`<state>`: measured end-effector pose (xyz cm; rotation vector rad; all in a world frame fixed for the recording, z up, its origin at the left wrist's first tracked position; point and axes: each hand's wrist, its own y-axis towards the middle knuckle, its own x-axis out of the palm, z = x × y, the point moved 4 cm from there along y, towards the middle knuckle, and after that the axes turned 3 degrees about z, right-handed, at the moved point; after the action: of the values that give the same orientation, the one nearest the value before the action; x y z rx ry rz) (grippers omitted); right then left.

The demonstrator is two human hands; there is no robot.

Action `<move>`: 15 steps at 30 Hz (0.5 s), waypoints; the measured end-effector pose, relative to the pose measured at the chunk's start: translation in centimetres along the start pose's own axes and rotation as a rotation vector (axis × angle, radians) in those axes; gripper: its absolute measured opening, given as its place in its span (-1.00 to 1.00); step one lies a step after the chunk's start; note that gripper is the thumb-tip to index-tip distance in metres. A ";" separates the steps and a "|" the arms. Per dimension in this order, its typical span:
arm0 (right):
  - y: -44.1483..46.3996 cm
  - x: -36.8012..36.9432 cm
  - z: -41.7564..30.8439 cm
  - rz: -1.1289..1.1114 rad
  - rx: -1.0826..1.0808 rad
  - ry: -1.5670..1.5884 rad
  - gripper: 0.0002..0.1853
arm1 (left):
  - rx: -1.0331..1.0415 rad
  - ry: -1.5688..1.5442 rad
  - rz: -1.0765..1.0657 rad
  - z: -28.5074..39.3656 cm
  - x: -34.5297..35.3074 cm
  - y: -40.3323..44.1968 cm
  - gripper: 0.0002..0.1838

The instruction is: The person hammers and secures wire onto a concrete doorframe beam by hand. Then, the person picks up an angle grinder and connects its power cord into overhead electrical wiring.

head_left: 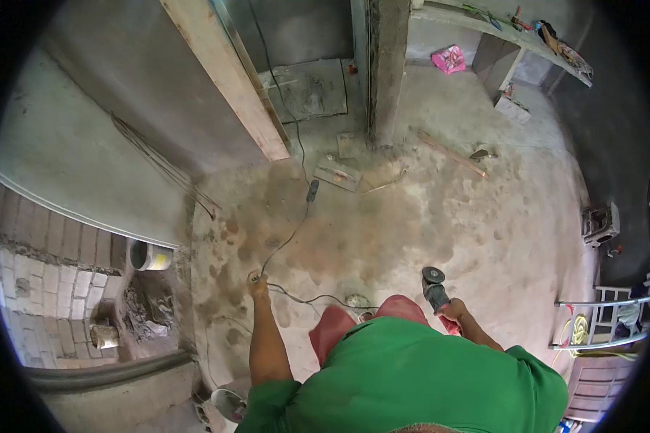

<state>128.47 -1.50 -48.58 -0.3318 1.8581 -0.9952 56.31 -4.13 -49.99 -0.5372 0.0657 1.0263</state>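
An angle grinder (436,290) with a dark disc at its front end is in my right hand (453,310), whose fingers are wrapped round its red and black body. On the other side, my left hand (257,283) is closed on the black power cable (285,242). From that hand one stretch of cable runs up to a black connector (312,190) on the floor, and another runs right toward my legs. The disc is apart from my left hand.
A trowel-like board (337,174) and a wooden strip (453,154) lie on the dusty floor (383,238). A leaning plank (227,76) and a concrete column (388,72) stand ahead. Buckets (150,256) are at the left, a ladder (607,325) at the right.
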 end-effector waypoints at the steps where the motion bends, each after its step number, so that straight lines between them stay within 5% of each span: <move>1: 0.5 -0.8 -0.6 0.044 -0.025 0.016 -0.24 | -0.011 0.004 0.002 0.0 1.1 0.6 -0.69; 15: 10.1 -19.6 -20.7 0.195 -0.159 0.032 -0.32 | -0.047 0.064 -0.007 -3.5 18.0 9.0 -0.82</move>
<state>122.56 26.79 -39.80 -0.2246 1.9617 -0.7269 59.05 12.18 -61.93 -0.6126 0.0964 1.0061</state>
